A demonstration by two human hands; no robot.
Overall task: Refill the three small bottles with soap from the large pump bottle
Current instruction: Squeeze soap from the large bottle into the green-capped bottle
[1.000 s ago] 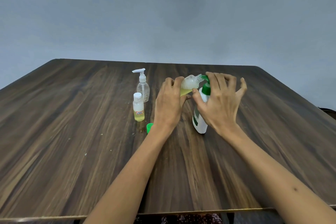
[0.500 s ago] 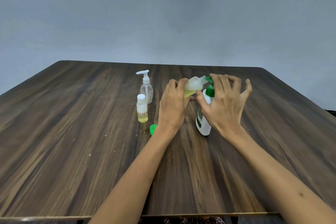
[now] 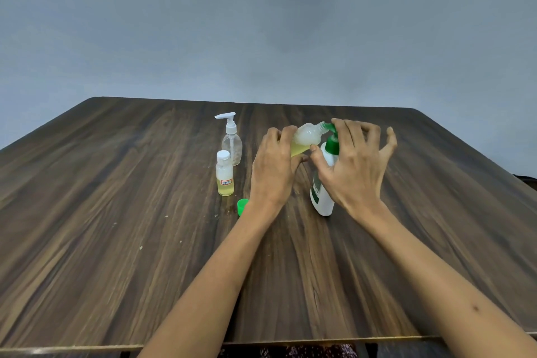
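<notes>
Our left hand (image 3: 273, 171) grips the small bottle (image 3: 306, 138) tilted, mouth at the pump bottle (image 3: 324, 183) nozzle to catch soap, while right hand (image 3: 353, 166) fingers (image 3: 367, 132) spread over the pump, standing on the bench (image 3: 116, 212)

Table (image 3: 116, 227) matt wood grain; bottles (image 3: 225, 174) clear glossy plastic.
</notes>
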